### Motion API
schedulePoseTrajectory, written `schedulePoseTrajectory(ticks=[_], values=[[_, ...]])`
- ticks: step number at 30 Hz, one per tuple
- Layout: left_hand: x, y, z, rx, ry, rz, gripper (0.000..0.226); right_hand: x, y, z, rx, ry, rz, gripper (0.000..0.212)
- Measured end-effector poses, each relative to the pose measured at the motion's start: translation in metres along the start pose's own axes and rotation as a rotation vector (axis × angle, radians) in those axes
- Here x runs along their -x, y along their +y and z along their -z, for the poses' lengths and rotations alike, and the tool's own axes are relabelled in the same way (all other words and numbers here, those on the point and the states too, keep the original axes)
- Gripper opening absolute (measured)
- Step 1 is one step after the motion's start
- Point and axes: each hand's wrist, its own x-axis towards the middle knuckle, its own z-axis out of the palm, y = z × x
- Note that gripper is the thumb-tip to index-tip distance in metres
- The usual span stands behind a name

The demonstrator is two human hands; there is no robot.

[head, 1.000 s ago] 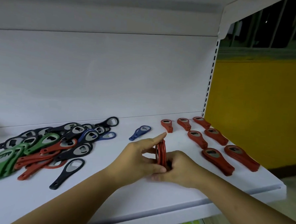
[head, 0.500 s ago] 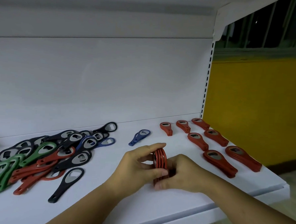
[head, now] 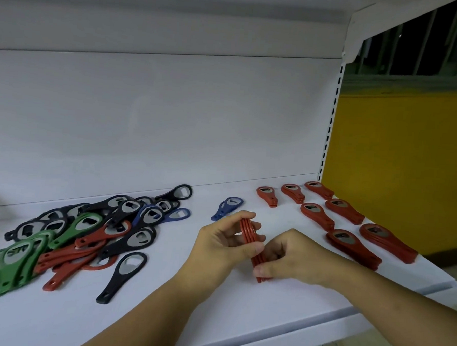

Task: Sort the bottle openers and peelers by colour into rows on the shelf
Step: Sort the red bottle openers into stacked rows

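Squaring a thin stack of flat red plastic bottle openers (head: 248,234), held on edge near the middle front of the white metal shelf (head: 214,315). Left hand (head: 218,249) now curled round the top end, no longer with the forefinger raised as a second ago; right hand (head: 293,258) pinching the lower end, low against the board. Likely ready to be laid beside the sorted red piles (head: 350,244) at right; mixed-colour heap of openers (head: 86,231) waiting at left.

Seven stacks of red bottle openers (head: 316,216) lay in rows. One small blue stack (head: 227,205) lay alone. Two hands, the left hand (head: 218,247) and the right hand (head: 294,258), gripped one bundle of red openers (head: 247,229), apparently four, seen edge-on. One black opener (head: 122,275) lay apart from one mixed heap (head: 86,234) of black, blue, green and red openers, too tangled to count.
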Motion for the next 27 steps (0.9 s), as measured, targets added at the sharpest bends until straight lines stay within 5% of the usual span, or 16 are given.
schedulePoseTrajectory(ticks=[3, 10, 16, 22, 27], values=[[0.0, 0.0, 0.004, 0.077, 0.006, -0.008, 0.048, -0.001, -0.006, -0.004, 0.002, 0.045, -0.027, 0.031], [-0.008, -0.005, 0.02, 0.016, -0.02, 0.097, 0.065, -0.007, -0.021, 0.012, 0.234, 0.12, -0.214, 0.022], [-0.016, -0.009, 0.042, -0.598, 0.239, 0.216, 0.028, -0.032, -0.026, 0.058, 0.625, 0.234, -0.504, 0.033], [-0.019, -0.015, 0.05, -0.625, 0.233, 0.198, 0.013, -0.06, -0.031, 0.065, 0.834, 0.139, -0.611, 0.031], [-0.017, -0.012, 0.047, -0.612, 0.225, 0.189, 0.011, -0.064, -0.03, 0.072, 0.921, 0.141, -0.588, 0.055]])
